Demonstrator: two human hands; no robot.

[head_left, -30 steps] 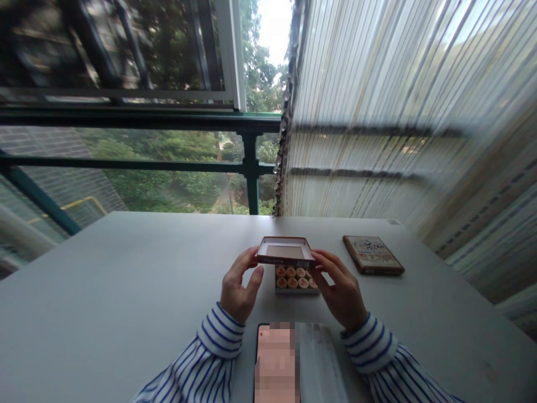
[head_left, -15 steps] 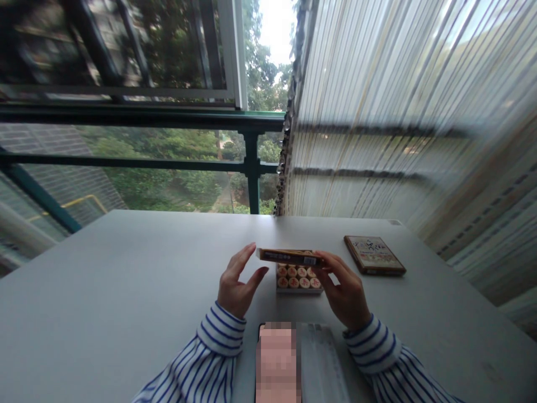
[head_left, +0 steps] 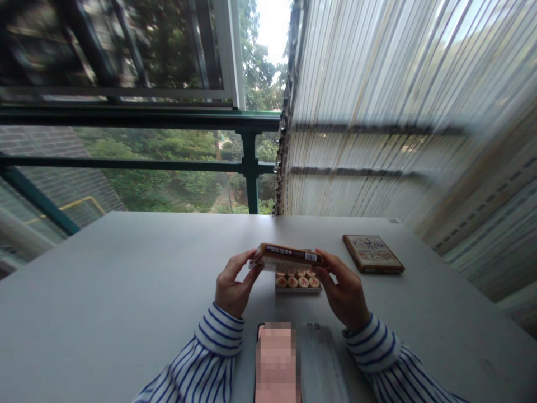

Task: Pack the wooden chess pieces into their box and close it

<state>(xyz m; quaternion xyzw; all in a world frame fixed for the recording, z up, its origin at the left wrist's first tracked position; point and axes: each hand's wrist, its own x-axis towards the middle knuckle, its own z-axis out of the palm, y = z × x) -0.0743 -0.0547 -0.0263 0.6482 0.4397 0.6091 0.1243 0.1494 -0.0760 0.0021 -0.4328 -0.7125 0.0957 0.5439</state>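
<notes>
Broadly, the white table fills the lower view, with a striped string curtain beyond it at the right and a green railing beyond it at the left. Both forearms reach forward from the bottom corners, angled inward in striped sleeves, with the wrists above the table. Between them, at the bottom of the view, is a phone, its screen blurred out.

The left hand points up and to the right, back turned outward, thumb below and fingers above, clamped on the left end of the lid. The right hand mirrors it, angled up and to the left, its fingers pinched on the lid's right end with the thumb on the near side.

Away to the right, a flat case lies on the table, touched by neither hand. The lid is tilted in the air between the hands, its brown edge facing the viewer, over the far part of the tray. That sits on the table, holding round pieces with red characters; the nearest row shows. Smallest is a barcode near the lid's right end.
</notes>
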